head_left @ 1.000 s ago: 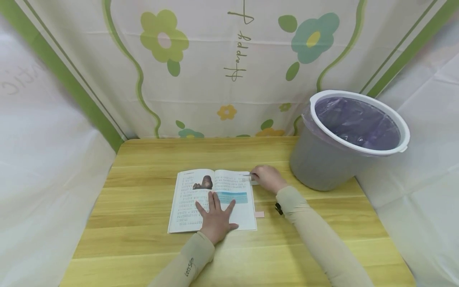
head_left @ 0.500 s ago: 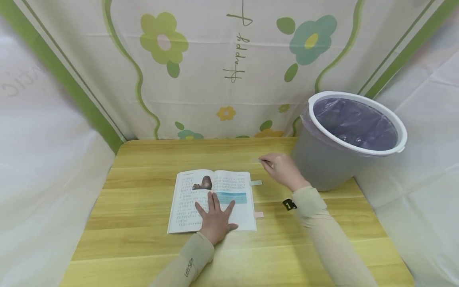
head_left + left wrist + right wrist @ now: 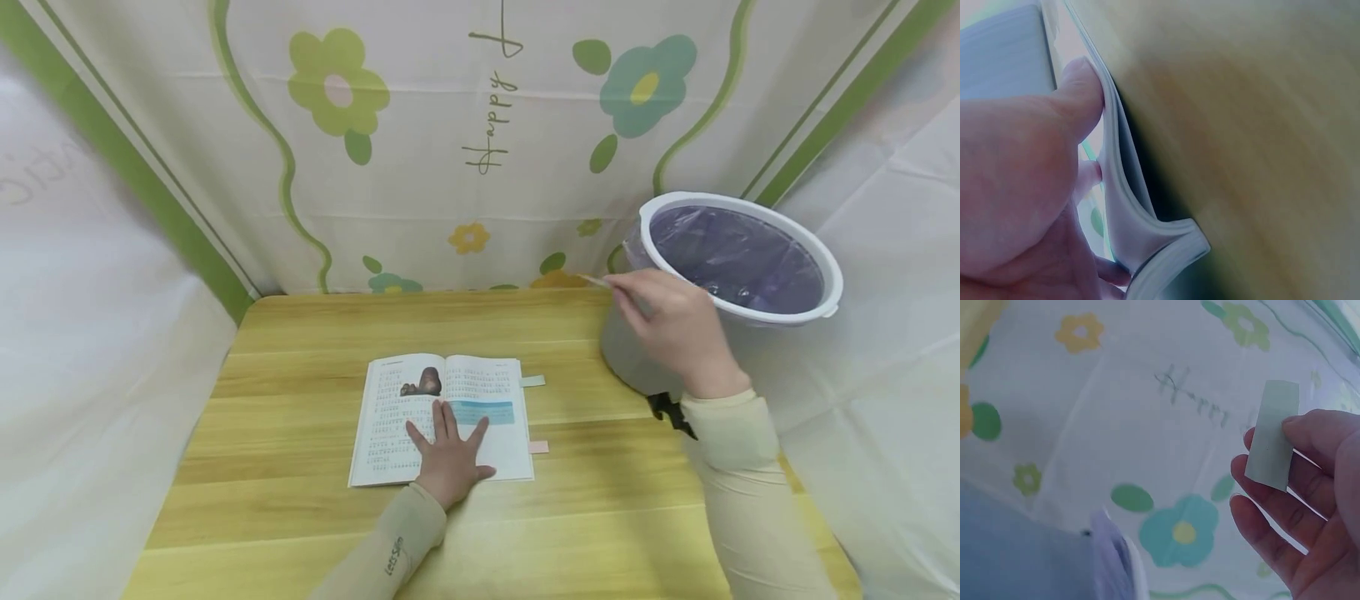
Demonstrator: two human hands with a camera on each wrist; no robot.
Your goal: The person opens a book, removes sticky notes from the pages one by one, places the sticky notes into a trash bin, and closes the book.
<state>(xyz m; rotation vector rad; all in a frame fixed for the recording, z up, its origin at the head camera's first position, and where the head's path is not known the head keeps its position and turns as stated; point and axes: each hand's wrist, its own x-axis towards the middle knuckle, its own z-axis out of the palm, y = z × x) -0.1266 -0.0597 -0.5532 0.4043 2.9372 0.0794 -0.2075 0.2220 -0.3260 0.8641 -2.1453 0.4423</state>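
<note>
An open book (image 3: 510, 454) lies on the table, with printed text, a dark brown picture and a blue box. My left hand (image 3: 448, 467) rests on it with spread fingers, low across the middle. The left wrist view shows the thumb on the book's curved page edge (image 3: 1116, 212). Up at the right, my right hand (image 3: 678, 329) is raised in front of the bin's rim. Between thumb and fingers it pinches a pale green paper strip (image 3: 1274, 440), whose end points left in the head view.
A grey bin (image 3: 831, 275) with a white rim and purple liner stands at the back right. Pale green (image 3: 532, 381) and pink tabs (image 3: 539, 447) stick out from the book's right edge. A flowered curtain (image 3: 420, 167) hangs behind the wooden table (image 3: 285, 517).
My right hand has left the book's upper right edge and moved up and right to the bin, carrying the paper strip. The left hand has stayed on the book.
</note>
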